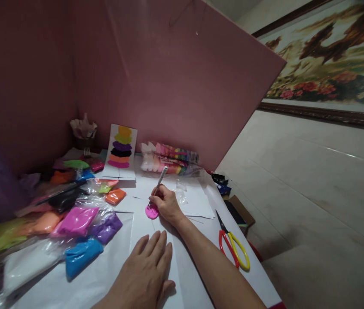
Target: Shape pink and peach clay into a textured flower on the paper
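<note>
In the head view, my right hand (167, 206) is closed around a fork (160, 182), its handle pointing up and away. The tines press into a flattened pink clay piece (152, 212), which shows grooves. A thin line runs down from the clay on a white paper sheet (141, 227). My left hand (148, 266) lies flat on the paper below the clay, fingers stretched out and holding nothing.
Bagged coloured clay, including a blue packet (82, 256), crowds the left. A card with coloured bands (119, 150) leans at the back beside packs of clay (169, 159). Scissors with red and yellow handles (232, 246) lie right of my forearm, near the table edge.
</note>
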`<state>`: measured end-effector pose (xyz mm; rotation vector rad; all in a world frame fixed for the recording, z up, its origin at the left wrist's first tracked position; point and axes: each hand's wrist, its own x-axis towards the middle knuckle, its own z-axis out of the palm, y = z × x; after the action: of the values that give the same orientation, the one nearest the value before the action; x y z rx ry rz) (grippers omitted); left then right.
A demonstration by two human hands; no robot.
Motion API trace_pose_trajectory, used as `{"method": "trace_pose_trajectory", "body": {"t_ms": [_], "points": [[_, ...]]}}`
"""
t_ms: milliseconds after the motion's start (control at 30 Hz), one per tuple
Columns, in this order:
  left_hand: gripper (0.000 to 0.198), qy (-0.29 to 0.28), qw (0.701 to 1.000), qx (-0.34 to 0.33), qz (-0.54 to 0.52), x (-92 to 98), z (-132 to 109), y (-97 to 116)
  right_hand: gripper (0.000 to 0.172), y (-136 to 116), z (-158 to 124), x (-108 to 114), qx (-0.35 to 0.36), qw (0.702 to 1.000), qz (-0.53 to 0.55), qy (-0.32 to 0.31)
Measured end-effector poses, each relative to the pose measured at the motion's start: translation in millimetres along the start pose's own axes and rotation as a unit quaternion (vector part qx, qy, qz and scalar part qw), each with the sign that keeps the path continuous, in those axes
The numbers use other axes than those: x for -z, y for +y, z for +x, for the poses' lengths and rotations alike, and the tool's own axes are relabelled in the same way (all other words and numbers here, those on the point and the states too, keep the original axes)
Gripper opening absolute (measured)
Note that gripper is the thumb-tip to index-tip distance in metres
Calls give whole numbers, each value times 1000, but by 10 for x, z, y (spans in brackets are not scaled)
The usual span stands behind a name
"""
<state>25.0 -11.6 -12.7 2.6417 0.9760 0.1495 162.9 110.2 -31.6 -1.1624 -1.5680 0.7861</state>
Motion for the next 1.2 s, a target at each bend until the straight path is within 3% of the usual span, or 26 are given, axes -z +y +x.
{"method": "trace_pose_trajectory", "body": {"t_ms": [600,967,1200], "points": [[58,6,1000,-1,5,-40,-7,-9,3,1,52,-34,11,999,18,38],[58,-1,1000,0,1,-22,-11,-5,12,65,78,-48,-17,979,150,140],[57,-3,1000,3,-14,0,-8,2,11,51,52,-15,-7,987,114,115]]}}
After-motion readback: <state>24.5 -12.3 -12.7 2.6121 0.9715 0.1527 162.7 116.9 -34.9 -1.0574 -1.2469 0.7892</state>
